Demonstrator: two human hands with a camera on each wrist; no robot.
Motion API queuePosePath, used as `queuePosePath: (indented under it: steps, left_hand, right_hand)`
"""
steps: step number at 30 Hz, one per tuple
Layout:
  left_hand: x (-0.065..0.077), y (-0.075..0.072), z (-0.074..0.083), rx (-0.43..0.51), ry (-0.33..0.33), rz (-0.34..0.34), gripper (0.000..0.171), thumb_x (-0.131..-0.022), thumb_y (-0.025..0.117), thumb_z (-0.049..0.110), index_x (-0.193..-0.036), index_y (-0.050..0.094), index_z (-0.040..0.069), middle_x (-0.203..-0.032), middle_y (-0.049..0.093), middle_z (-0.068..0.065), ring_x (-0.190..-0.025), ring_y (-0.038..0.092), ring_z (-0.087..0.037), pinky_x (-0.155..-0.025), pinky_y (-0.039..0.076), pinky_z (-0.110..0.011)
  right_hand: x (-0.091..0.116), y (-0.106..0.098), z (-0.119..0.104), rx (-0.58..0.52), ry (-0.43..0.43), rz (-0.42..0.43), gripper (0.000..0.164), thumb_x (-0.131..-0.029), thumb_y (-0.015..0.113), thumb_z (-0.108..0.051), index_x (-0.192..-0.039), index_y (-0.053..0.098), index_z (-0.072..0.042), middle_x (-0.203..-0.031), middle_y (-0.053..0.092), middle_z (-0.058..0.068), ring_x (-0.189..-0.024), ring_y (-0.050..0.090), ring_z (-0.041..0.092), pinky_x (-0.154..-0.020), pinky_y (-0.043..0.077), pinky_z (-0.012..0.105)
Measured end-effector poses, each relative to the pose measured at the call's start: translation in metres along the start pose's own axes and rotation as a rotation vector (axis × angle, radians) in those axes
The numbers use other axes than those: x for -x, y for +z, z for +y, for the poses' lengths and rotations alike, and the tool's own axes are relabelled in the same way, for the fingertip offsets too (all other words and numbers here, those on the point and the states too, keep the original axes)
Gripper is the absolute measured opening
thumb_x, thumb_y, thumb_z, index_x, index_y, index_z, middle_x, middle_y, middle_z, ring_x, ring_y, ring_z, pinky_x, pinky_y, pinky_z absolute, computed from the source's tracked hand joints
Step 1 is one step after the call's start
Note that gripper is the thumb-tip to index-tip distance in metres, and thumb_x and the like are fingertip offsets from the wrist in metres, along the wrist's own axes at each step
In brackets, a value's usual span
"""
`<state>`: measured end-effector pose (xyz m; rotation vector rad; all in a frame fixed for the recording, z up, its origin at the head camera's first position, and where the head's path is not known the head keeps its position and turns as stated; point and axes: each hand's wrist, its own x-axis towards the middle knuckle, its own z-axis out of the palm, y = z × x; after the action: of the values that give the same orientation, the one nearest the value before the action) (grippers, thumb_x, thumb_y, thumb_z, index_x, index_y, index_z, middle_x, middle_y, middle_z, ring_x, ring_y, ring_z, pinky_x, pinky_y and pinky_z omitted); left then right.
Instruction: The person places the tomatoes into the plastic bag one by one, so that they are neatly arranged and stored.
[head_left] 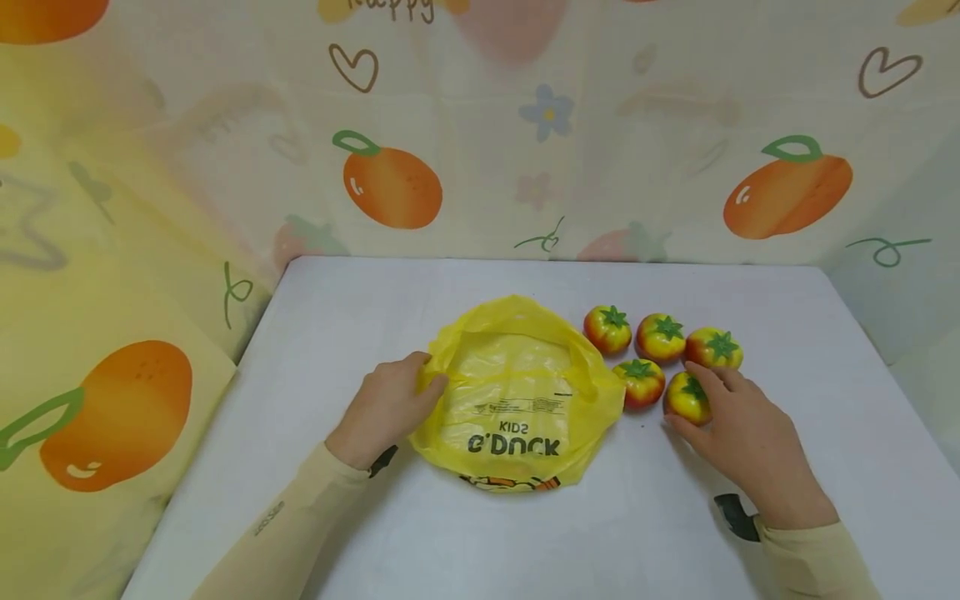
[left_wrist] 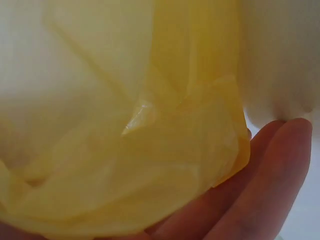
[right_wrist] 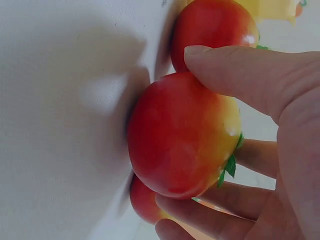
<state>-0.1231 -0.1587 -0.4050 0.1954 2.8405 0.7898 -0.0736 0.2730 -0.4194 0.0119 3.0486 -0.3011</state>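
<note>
A yellow plastic bag (head_left: 600,408) with dark lettering lies on the table with its mouth spread open. My left hand (head_left: 381,410) holds the bag's left rim, thumb over the edge. In the left wrist view the thin yellow film (left_wrist: 125,175) covers part of the fingers (left_wrist: 270,185). To the right of the bag, my right hand (head_left: 750,442) grips a red-and-yellow tomato (right_wrist: 177,137) with a green leafy top, thumb on one side and fingers round the other. That tomato sits low over the table, close beside its neighbours.
More tomatoes of the same look stand in two short rows: one tomato (head_left: 640,385) right by the bag's edge, others behind it, such as the back-left tomato (head_left: 606,332). The white table (head_left: 525,542) ends at a fruit-printed cloth (head_left: 600,150) behind and at the left.
</note>
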Motion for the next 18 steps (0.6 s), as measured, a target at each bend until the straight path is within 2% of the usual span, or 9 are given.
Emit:
queuePosePath:
  steps: [7, 13, 18]
  left_hand:
    - [-0.002, 0.003, -0.002, 0.016, 0.011, 0.026, 0.035, -0.108, 0.058, 0.030, -0.124, 0.066, -0.001, -0.087, 0.069, -0.012, -0.061, 0.058, -0.020, -0.057, 0.047, -0.029]
    - [-0.003, 0.004, -0.004, 0.021, -0.004, 0.033, 0.033, -0.109, 0.057, 0.029, -0.120, 0.066, 0.000, -0.082, 0.066, -0.011, -0.057, 0.056, -0.019, -0.053, 0.046, -0.028]
    - [-0.002, 0.002, -0.004, 0.018, -0.012, 0.035, 0.029, -0.109, 0.055, 0.027, -0.115, 0.064, 0.001, -0.076, 0.062, -0.008, -0.055, 0.054, -0.018, -0.051, 0.045, -0.027]
  right_hand:
    - [-0.001, 0.001, -0.002, -0.006, 0.021, -0.025, 0.090, -0.090, 0.084, -0.050, -0.157, 0.048, -0.002, -0.150, 0.049, 0.039, -0.126, 0.056, 0.059, -0.092, 0.054, 0.075]
    - [-0.001, -0.003, -0.005, -0.003, 0.030, -0.034, 0.092, -0.089, 0.083, -0.053, -0.157, 0.047, -0.003, -0.150, 0.048, 0.040, -0.126, 0.054, 0.059, -0.092, 0.054, 0.076]
    - [0.000, -0.009, -0.008, 0.000, 0.022, -0.008, 0.094, -0.088, 0.084, -0.054, -0.159, 0.046, -0.004, -0.149, 0.049, 0.039, -0.127, 0.054, 0.060, -0.092, 0.053, 0.077]
